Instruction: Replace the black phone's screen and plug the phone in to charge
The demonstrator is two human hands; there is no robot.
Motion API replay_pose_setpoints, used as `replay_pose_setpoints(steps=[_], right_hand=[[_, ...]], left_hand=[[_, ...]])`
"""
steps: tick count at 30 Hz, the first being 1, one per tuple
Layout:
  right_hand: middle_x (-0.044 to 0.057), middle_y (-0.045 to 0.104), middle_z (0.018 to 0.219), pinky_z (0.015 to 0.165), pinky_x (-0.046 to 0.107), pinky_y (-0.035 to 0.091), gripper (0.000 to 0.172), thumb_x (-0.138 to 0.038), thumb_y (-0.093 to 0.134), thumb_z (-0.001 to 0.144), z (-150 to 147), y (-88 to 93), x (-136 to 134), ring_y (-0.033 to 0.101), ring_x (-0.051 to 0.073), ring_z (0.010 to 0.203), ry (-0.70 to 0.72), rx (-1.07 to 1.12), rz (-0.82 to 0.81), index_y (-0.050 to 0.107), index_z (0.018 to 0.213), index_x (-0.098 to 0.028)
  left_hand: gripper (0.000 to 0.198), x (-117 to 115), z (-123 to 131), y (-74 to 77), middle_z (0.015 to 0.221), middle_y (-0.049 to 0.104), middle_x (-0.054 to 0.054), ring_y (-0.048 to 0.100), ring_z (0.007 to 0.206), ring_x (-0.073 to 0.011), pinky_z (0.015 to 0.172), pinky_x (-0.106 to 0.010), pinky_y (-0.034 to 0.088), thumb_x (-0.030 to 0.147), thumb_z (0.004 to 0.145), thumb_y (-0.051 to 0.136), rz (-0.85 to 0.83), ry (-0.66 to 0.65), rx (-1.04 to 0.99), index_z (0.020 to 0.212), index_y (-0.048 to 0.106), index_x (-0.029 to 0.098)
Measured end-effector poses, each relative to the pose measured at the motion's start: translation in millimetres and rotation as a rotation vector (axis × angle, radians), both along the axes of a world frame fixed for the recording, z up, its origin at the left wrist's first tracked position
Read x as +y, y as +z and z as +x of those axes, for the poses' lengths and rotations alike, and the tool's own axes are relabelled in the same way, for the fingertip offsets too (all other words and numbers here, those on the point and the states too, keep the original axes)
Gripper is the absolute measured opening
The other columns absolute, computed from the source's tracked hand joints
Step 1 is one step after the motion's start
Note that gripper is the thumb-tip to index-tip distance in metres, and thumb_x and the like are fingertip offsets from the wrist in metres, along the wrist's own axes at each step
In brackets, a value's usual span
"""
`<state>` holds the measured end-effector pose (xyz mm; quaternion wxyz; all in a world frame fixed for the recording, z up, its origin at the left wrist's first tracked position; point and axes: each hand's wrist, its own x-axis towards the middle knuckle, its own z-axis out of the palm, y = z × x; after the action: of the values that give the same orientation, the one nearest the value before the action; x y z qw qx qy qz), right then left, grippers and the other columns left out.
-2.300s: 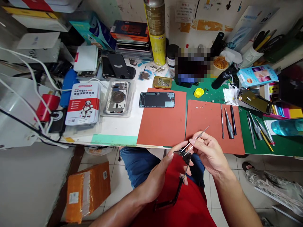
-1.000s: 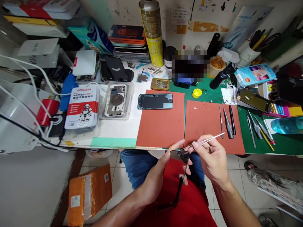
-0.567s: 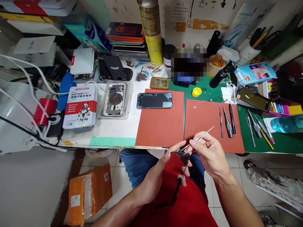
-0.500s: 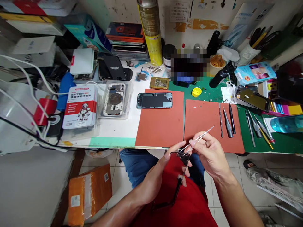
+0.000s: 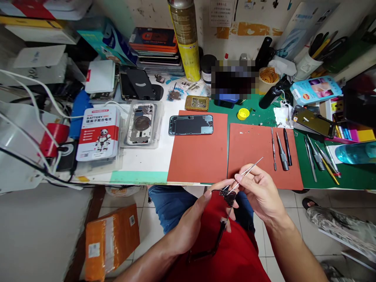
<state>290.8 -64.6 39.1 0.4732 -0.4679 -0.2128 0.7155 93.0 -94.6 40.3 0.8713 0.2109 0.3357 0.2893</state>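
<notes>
My left hand (image 5: 196, 219) is closed on a thin black phone frame part (image 5: 219, 231) held on edge over my lap, below the bench's front edge. My right hand (image 5: 260, 192) pinches metal tweezers (image 5: 245, 174) whose tips touch the top end of that part. On the bench beyond lie two red-brown mats (image 5: 199, 154); an opened phone body (image 5: 190, 125) rests on the far corner of the left mat.
Screwdrivers and a spudger (image 5: 280, 147) lie on the right mat; more tweezers (image 5: 319, 158) sit on the green mat. A clear tray with a phone back housing (image 5: 142, 123), a battery box (image 5: 98, 133) and a yellow spray can (image 5: 185, 39) stand left and behind. An orange parcel (image 5: 110, 239) is on the floor.
The tweezers have swung a little between tilts while their tips stay at the top of the black part. Both hands remain in nearly the same place over my lap.
</notes>
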Motion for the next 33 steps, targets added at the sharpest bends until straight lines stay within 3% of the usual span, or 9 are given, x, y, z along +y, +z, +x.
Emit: replay_pose_setpoints(steps=[7, 23, 29, 33], right_hand=[[-0.001, 0.074, 0.064, 0.057, 0.024, 0.056, 0.034, -0.038, 0.097, 0.078, -0.1, 1.2, 0.8, 0.07, 0.014, 0.057, -0.018, -0.006, -0.037, 0.068, 0.083, -0.02], [0.0, 0.076, 0.067, 0.052, 0.026, 0.057, 0.031, -0.037, 0.093, 0.082, -1.2, 2.0, -2.4, 0.069, 0.016, 0.053, -0.018, 0.029, -0.028, 0.067, 0.085, -0.021], [0.003, 0.079, 0.073, 0.059, 0.028, 0.061, 0.028, -0.037, 0.092, 0.085, -0.6, -2.1, -4.8, 0.074, 0.019, 0.063, -0.064, 0.036, -0.021, 0.069, 0.087, -0.022], [0.003, 0.078, 0.078, 0.076, 0.031, 0.065, 0.021, -0.037, 0.089, 0.089, 2.5, 0.2, -6.4, 0.077, 0.019, 0.076, -0.185, -0.017, -0.012, 0.074, 0.091, -0.023]], left_hand=[[0.07, -2.2, 0.7, -2.1, 0.101, 0.074, -0.013, 0.069, 0.08, -0.0236, 0.079, -0.038, 0.051, 0.064, 0.108, 0.042, -0.016, 0.015, -0.002, 0.159, 0.053, 0.018], [0.068, -1.1, 0.5, -3.6, 0.112, 0.074, -0.015, 0.072, 0.083, -0.0247, 0.082, -0.039, 0.053, 0.065, 0.108, 0.042, -0.013, 0.02, -0.03, 0.155, 0.058, 0.018], [0.067, 0.6, 2.4, 1.1, 0.115, 0.075, -0.016, 0.074, 0.082, -0.025, 0.077, -0.037, 0.055, 0.063, 0.107, 0.047, -0.086, 0.044, -0.033, 0.156, 0.058, 0.018], [0.067, 4.2, 6.5, 4.8, 0.109, 0.077, -0.015, 0.076, 0.077, -0.0257, 0.075, -0.038, 0.057, 0.06, 0.108, 0.045, -0.151, 0.144, -0.086, 0.158, 0.054, 0.017]])
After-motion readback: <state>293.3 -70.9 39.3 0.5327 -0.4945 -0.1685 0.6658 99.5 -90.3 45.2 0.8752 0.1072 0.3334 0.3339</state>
